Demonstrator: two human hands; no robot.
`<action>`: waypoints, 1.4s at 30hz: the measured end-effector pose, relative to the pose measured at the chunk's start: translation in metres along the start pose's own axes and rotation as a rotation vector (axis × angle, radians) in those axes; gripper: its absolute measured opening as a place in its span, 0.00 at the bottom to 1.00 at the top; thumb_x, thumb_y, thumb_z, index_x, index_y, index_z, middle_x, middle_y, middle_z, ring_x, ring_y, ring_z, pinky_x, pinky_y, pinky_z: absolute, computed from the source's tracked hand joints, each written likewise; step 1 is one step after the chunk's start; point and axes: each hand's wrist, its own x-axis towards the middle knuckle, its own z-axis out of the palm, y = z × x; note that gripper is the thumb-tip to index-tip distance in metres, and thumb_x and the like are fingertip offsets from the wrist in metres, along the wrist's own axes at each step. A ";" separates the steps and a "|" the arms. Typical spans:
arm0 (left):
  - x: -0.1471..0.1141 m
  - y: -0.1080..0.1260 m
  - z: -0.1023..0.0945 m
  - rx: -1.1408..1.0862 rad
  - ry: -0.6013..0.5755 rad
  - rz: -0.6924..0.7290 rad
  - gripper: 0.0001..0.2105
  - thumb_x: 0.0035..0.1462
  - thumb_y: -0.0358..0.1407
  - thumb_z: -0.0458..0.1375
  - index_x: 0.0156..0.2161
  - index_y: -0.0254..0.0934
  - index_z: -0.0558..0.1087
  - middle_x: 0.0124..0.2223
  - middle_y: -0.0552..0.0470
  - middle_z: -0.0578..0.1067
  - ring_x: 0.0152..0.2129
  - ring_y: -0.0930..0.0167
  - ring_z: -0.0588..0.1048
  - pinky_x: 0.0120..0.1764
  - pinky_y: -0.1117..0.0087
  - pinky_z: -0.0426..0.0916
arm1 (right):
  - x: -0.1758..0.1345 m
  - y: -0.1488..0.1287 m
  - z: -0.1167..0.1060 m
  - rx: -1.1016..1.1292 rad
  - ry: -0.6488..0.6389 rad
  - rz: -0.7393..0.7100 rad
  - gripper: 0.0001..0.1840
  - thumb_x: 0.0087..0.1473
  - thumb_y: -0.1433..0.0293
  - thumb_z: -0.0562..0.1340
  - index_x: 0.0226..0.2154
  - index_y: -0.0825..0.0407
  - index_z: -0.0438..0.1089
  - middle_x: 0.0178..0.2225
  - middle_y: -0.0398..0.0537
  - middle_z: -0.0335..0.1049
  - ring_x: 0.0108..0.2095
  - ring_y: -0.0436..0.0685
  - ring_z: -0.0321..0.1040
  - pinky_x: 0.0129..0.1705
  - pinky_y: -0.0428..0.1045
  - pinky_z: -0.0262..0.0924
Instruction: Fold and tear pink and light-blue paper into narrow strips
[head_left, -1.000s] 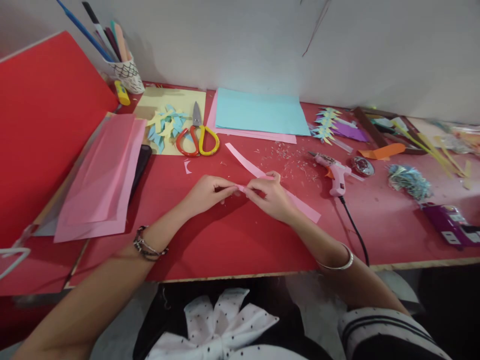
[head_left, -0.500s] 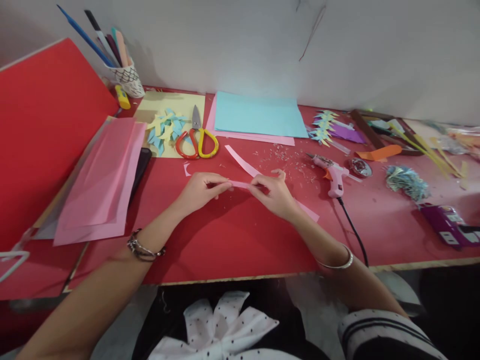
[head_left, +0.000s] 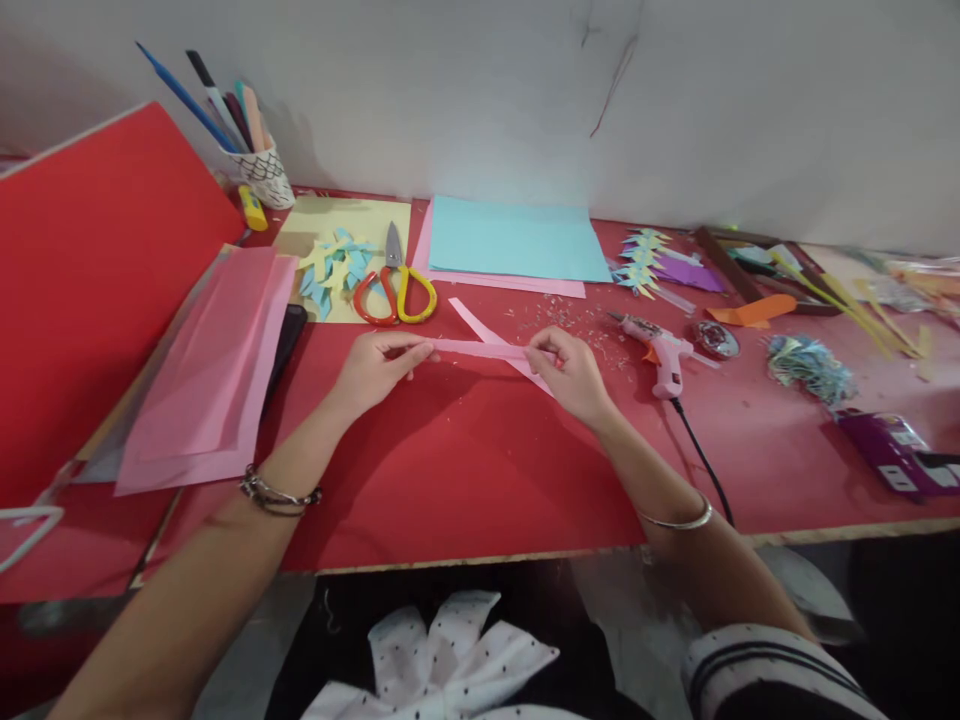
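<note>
A narrow pink paper strip (head_left: pixel 477 348) is stretched level between my two hands, above the red table. My left hand (head_left: pixel 379 368) pinches its left end between thumb and fingers. Close to its right end, my right hand (head_left: pixel 568 370) pinches it the same way. A second pink paper strip (head_left: pixel 466 316) lies slantwise on the table behind and beneath the held one, partly covered by it and by my right hand. Scissors (head_left: pixel 394 285) with one red and one yellow handle lie beyond my left hand.
Blue and pink sheets (head_left: pixel 517 240) lie at the back, near yellow and blue paper cutouts (head_left: pixel 334 265). At right are a pink glue gun (head_left: pixel 660 350) with its cord, a tinsel-like bundle (head_left: pixel 810 370) and a purple box (head_left: pixel 896 450). Pink papers (head_left: pixel 202 370) are stacked left.
My hands have moved apart, so a longer stretch of the pink strip shows between them. Both hands are slightly higher in the view.
</note>
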 end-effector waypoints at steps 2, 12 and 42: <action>0.000 0.000 0.000 -0.003 0.030 -0.008 0.10 0.49 0.38 0.54 0.29 0.35 0.76 0.24 0.54 0.75 0.16 0.78 0.65 0.23 0.78 0.63 | 0.000 0.003 0.000 0.076 0.006 0.034 0.09 0.48 0.64 0.53 0.21 0.50 0.57 0.19 0.39 0.58 0.22 0.48 0.56 0.28 0.46 0.52; 0.000 0.000 0.000 -0.037 0.046 -0.038 0.09 0.47 0.37 0.55 0.27 0.34 0.75 0.21 0.55 0.74 0.15 0.79 0.64 0.21 0.78 0.61 | -0.001 0.004 0.002 0.035 0.103 0.062 0.11 0.44 0.69 0.55 0.16 0.51 0.55 0.17 0.39 0.57 0.21 0.48 0.56 0.26 0.46 0.52; -0.012 0.005 0.027 -0.031 -0.275 0.165 0.12 0.50 0.39 0.52 0.26 0.35 0.75 0.25 0.54 0.76 0.14 0.79 0.65 0.22 0.79 0.61 | -0.015 -0.025 0.021 -0.227 -0.324 -0.187 0.12 0.55 0.66 0.53 0.26 0.51 0.68 0.24 0.38 0.70 0.24 0.46 0.58 0.43 0.51 0.37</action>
